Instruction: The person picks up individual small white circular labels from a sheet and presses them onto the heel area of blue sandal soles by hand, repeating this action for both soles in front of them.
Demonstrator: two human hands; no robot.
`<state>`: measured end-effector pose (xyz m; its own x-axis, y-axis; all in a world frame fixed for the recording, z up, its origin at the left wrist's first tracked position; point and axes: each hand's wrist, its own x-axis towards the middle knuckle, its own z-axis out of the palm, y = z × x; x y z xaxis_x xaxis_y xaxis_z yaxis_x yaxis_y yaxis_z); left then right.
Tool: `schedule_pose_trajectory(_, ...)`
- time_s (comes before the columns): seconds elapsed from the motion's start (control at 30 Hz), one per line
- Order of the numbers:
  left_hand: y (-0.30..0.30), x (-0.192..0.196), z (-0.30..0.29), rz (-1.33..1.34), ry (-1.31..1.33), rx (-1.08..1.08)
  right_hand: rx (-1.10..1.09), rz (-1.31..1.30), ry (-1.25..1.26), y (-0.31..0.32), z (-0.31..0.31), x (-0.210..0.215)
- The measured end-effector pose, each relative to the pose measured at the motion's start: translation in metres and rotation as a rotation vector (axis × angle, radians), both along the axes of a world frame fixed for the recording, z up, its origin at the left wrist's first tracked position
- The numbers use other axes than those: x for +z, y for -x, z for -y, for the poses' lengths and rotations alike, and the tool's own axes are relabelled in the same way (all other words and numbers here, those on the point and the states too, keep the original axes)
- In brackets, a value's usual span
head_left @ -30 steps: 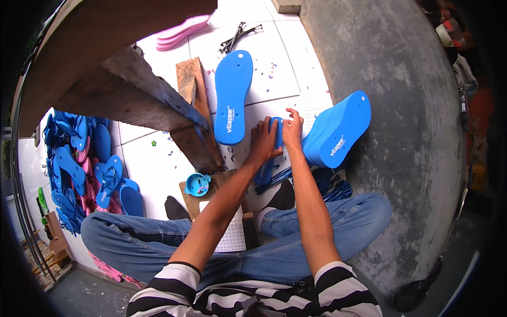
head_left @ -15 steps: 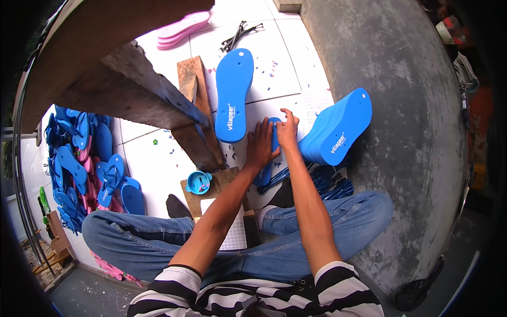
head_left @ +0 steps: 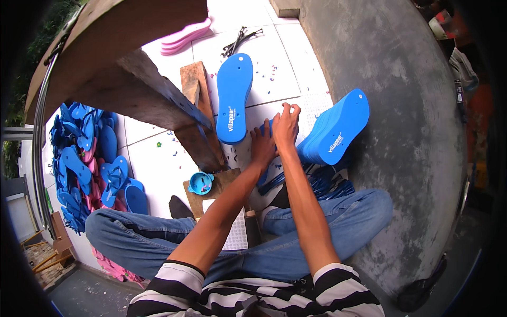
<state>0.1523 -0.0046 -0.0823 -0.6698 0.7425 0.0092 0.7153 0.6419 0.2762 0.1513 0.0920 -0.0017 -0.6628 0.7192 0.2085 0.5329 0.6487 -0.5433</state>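
Both hands, left hand (head_left: 262, 149) and right hand (head_left: 285, 127), are closing together on a blue sandal sole (head_left: 266, 138) held over the tiled floor (head_left: 158, 158), seemingly fitting its strap, which next calls for a firm, careful pull through the hole.

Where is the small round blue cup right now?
In the head view, the small round blue cup sits on a wooden board, left of the left hand, beside the wooden beam.
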Motion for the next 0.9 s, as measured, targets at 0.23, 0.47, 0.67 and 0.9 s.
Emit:
schedule_pose_trajectory(0.23,0.019,0.052,-0.010,0.406,0.060,0.042,-0.079,-0.361,0.145,0.017,-0.025,0.072)
schedule_pose_trajectory(0.47,0.022,0.069,-0.006,0.335,0.004,0.059,-0.008,-0.435,0.255,0.010,-0.022,0.088)
schedule_pose_trajectory(0.67,0.025,0.086,0.003,0.435,-0.104,0.010,0.005,-0.474,0.199,0.008,-0.024,0.093)
schedule_pose_trajectory(0.9,0.019,0.139,0.015,0.331,-0.343,-0.059,0.076,-0.592,0.295,0.009,-0.018,0.120)
